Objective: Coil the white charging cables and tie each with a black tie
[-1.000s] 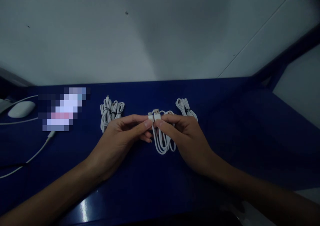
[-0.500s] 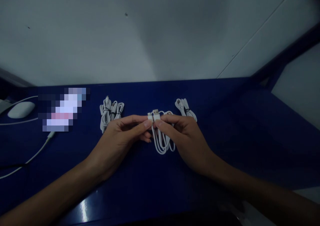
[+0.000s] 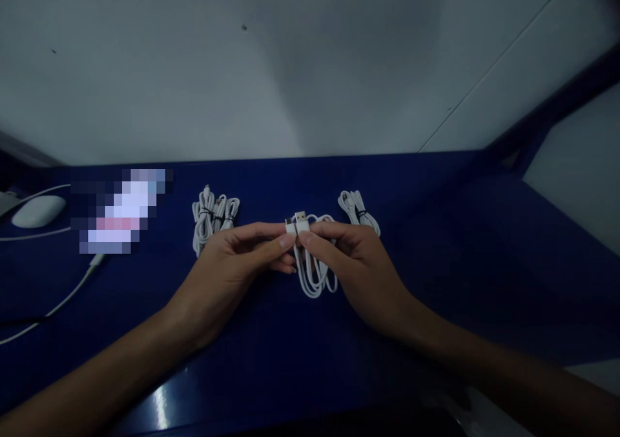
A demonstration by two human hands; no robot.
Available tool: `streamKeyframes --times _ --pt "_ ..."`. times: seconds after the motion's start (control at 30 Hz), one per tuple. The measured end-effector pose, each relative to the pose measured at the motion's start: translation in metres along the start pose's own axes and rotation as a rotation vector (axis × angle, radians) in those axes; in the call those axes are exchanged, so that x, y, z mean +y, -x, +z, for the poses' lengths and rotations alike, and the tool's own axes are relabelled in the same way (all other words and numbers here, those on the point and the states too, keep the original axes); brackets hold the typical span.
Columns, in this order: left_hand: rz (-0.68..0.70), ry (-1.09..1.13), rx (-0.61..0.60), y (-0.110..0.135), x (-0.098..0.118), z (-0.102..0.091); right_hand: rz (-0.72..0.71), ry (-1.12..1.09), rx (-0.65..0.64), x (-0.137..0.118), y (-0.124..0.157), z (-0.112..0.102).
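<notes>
My left hand (image 3: 237, 263) and my right hand (image 3: 353, 266) meet over the middle of a dark blue table (image 3: 271, 346). Both pinch the plug ends of a looped white USB cable (image 3: 314, 272), whose coils hang down between the hands onto the table. The two connectors stick up side by side just above my fingertips. A bundle of tied white cables (image 3: 213, 221) lies behind my left hand. Another tied white cable (image 3: 357, 208) lies behind my right hand.
A white mouse-like object (image 3: 37, 211) sits at the far left with thin white wires (image 3: 53, 304) running across the table. A blurred patch (image 3: 121, 211) lies beside it. A grey wall rises behind the table; a blue frame rail (image 3: 557, 101) slants up at right.
Hardly anything has changed: both hands keep their pinch on the cable's plug ends, and the view has drifted very slightly.
</notes>
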State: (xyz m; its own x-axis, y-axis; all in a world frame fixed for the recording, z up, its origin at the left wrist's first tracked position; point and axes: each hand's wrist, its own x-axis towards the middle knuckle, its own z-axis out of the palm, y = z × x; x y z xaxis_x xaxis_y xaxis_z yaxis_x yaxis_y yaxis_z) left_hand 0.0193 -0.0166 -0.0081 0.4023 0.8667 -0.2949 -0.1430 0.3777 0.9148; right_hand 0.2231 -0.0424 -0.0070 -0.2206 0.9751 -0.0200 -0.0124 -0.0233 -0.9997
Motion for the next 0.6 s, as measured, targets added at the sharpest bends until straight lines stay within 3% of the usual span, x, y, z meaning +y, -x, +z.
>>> streamKeyframes --times 0.23,0.6 --pt "0.010 -0.042 0.013 0.0023 0.0009 -0.0004 -0.021 0.004 -0.025 -0.0007 0.0003 -0.0003" --pt "0.084 -0.024 0.094 0.0029 0.0044 0.0017 -0.002 0.059 0.089 -0.0023 0.0012 -0.0010"
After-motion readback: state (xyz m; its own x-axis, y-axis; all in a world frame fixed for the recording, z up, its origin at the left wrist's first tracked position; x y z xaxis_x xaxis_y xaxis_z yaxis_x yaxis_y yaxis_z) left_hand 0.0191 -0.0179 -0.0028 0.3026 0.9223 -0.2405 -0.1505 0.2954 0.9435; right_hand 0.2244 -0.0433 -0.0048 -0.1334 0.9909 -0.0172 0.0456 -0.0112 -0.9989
